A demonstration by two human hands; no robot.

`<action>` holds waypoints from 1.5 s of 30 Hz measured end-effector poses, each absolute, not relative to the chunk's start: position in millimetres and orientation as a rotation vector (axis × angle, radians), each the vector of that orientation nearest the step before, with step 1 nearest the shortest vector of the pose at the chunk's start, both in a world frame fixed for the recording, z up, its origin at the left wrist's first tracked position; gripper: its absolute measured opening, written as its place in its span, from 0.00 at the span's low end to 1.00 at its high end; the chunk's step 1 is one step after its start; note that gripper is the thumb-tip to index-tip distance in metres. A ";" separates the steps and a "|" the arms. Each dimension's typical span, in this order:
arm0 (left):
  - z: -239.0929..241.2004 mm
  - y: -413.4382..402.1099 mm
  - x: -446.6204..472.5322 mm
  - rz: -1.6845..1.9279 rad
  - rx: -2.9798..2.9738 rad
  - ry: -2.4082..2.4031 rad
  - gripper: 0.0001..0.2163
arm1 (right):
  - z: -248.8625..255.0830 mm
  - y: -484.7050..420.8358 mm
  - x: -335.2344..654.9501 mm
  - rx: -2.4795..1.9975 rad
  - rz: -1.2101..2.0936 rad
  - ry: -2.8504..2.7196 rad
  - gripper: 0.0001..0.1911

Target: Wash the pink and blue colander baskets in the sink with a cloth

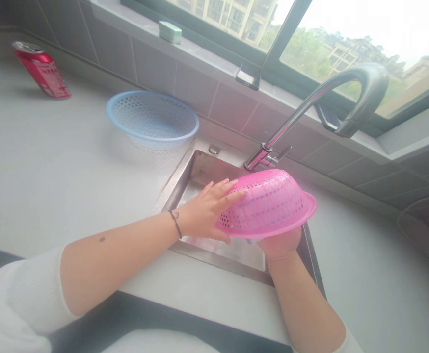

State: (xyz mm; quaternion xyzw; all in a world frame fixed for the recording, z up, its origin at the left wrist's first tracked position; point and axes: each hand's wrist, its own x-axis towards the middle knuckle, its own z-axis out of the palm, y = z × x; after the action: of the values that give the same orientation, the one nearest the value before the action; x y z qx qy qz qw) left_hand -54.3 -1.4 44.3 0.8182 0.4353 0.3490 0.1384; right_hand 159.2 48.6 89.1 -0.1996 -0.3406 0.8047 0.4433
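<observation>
- Pink plastic colander (268, 203), tilted above the steel sink (196, 171), centre of frame
- Left hand (203, 211): fingers spread, pressed against its side
- Right hand (278, 243): beneath the rim, fingers hidden, apparently supporting it
- Blue basket (151, 115): upper left, beside the sink

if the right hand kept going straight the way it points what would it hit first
The pink plastic basket: the right hand is already against it, under the rim. Past the basket, the base of the tap looks next in line, though depth is hard to judge from this view.

wht ribbed sleeve (23, 287), blk wrist cord (175, 223)
</observation>
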 end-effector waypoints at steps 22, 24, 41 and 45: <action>49.2 -5.0 -40.3 1.293 2.387 1.267 0.40 | 86.9 39.6 146.1 -0.512 2.085 -0.910 0.27; 49.4 -5.8 -39.2 1.273 2.369 1.278 0.39 | 88.0 37.8 145.0 -0.508 2.075 -0.899 0.27; 51.7 -5.3 -45.6 1.070 2.258 1.434 0.54 | 91.3 43.2 147.0 -0.461 2.116 -0.882 0.32; 51.2 -4.5 -44.1 1.033 2.293 1.403 0.53 | 88.5 39.2 147.5 -0.503 2.085 -0.846 0.32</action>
State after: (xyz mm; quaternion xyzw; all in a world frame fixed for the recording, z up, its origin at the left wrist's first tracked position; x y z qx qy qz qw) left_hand -44.1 -4.5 51.2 0.7895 0.4829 0.3555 0.1307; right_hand 147.5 39.2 88.5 -0.1992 -0.3355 0.8264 0.4059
